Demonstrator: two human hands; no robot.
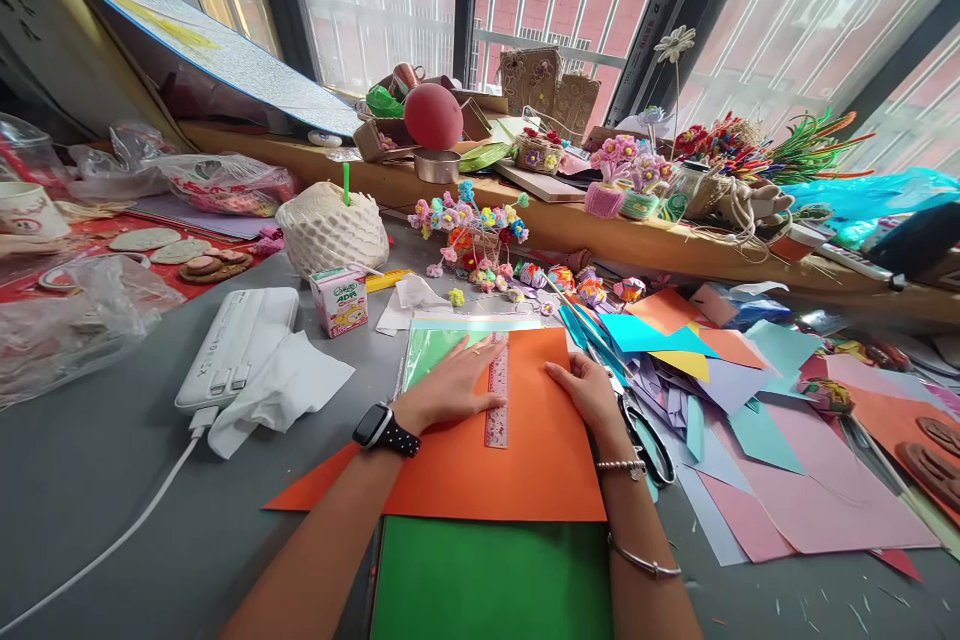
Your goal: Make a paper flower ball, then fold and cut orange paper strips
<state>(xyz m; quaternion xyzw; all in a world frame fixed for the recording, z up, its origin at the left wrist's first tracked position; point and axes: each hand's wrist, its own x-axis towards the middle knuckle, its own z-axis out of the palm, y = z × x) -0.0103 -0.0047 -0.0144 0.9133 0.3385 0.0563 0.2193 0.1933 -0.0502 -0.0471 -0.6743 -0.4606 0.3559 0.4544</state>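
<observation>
A sheet of orange paper (450, 485) lies in front of me, over a green sheet (495, 575) and a pale green one (433, 352). On it rests a narrow pink patterned ruler (496, 420), pointing away from me. My left hand (454, 385), with a watch on the wrist, lies flat with fingers spread, its fingertips and thumb pressing the ruler's left edge. My right hand (589, 388) is at the orange paper's right edge, thumb on top and fingers bent at the side, gripping it. Black-handled scissors (649, 442) lie beside my right wrist, partly hidden.
Paper offcuts (765, 440) spread over the right side. A power bank (238, 345), a tissue (281, 385), a small drink carton (339, 302) and a netted coconut (330, 230) stand left. Small crafted flowers (472, 225) sit behind. Another person's hand (30, 245) shows far left.
</observation>
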